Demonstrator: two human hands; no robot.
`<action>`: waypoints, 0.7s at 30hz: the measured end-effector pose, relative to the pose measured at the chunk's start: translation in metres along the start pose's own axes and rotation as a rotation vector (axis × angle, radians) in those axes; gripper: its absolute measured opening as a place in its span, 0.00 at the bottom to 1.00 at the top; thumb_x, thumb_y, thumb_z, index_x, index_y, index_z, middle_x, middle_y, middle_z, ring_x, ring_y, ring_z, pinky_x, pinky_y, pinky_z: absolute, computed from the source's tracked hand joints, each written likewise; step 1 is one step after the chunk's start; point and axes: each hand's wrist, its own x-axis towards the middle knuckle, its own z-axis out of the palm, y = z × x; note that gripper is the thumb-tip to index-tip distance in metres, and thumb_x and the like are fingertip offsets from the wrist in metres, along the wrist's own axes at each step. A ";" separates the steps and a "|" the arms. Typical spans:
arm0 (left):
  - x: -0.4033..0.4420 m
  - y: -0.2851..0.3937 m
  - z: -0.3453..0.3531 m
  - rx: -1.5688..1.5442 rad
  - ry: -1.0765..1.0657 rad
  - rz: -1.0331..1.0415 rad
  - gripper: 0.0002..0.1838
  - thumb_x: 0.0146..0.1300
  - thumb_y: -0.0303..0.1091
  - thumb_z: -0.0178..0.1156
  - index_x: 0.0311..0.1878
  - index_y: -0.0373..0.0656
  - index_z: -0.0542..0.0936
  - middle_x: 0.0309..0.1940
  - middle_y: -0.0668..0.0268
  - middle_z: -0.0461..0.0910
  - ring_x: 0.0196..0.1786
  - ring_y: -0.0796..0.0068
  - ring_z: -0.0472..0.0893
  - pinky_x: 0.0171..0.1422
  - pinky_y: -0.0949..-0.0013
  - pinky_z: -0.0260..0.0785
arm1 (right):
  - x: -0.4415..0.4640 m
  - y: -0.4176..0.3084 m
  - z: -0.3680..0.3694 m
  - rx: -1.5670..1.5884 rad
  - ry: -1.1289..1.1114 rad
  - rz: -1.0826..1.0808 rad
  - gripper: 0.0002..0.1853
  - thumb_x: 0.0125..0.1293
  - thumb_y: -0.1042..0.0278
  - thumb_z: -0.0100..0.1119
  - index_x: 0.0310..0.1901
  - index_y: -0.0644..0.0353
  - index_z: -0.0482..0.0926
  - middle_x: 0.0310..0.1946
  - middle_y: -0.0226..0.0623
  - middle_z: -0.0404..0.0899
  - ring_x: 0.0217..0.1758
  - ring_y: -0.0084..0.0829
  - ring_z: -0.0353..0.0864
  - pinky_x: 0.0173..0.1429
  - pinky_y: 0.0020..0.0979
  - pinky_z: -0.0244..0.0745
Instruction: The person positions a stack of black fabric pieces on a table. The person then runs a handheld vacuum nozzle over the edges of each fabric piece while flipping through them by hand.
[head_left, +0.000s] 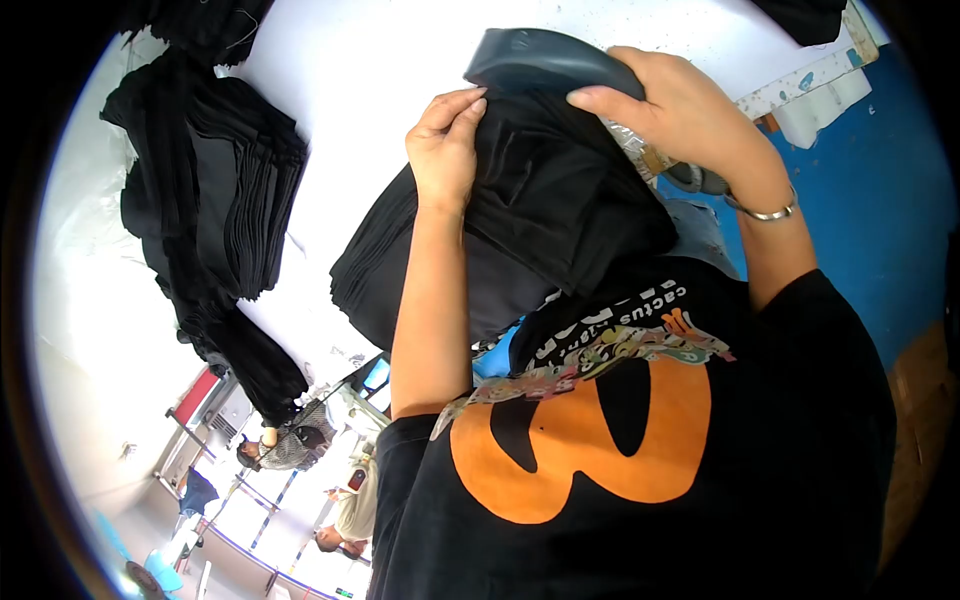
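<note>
My right hand [670,100], with a silver bracelet on its wrist, grips a dark grey, smooth, curved handheld tool [550,62]. I cannot make out the tool's exact kind. Its far end points left, just above the fingertips of my left hand [445,140]. Thumb and forefinger of that hand are pinched together at the upper edge of the black cloth [550,180]. This cloth lies folded in a thick stack of layers in front of my body, its layered edges [365,255] fanning out at the left.
More stacked black cloth [215,180] lies to the left on the white table [350,60]. A dark piece [805,18] sits at the upper right near the table's worn edge [800,90]. Blue floor [850,200] shows at right. Two other people [290,447] are in the background, lower left.
</note>
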 end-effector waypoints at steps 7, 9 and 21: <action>-0.001 -0.002 0.003 -0.076 -0.043 -0.061 0.06 0.71 0.22 0.60 0.47 0.36 0.84 0.40 0.72 0.84 0.44 0.83 0.78 0.55 0.77 0.71 | -0.023 0.004 -0.013 0.054 -0.098 0.092 0.25 0.70 0.46 0.63 0.40 0.67 0.80 0.24 0.45 0.74 0.27 0.36 0.73 0.36 0.36 0.72; 0.000 -0.008 -0.002 -0.120 -0.065 -0.094 0.06 0.72 0.21 0.57 0.48 0.35 0.82 0.42 0.70 0.83 0.45 0.82 0.78 0.56 0.76 0.70 | 0.006 0.006 0.006 0.009 0.034 -0.036 0.34 0.65 0.33 0.64 0.34 0.68 0.81 0.20 0.43 0.77 0.23 0.39 0.79 0.32 0.36 0.73; -0.004 -0.002 -0.015 0.051 -0.157 0.077 0.13 0.54 0.14 0.58 0.41 0.38 0.80 0.40 0.66 0.77 0.46 0.75 0.76 0.55 0.73 0.68 | 0.005 -0.008 0.007 -0.005 -0.029 0.036 0.23 0.71 0.47 0.63 0.39 0.66 0.81 0.23 0.41 0.78 0.26 0.32 0.78 0.34 0.32 0.71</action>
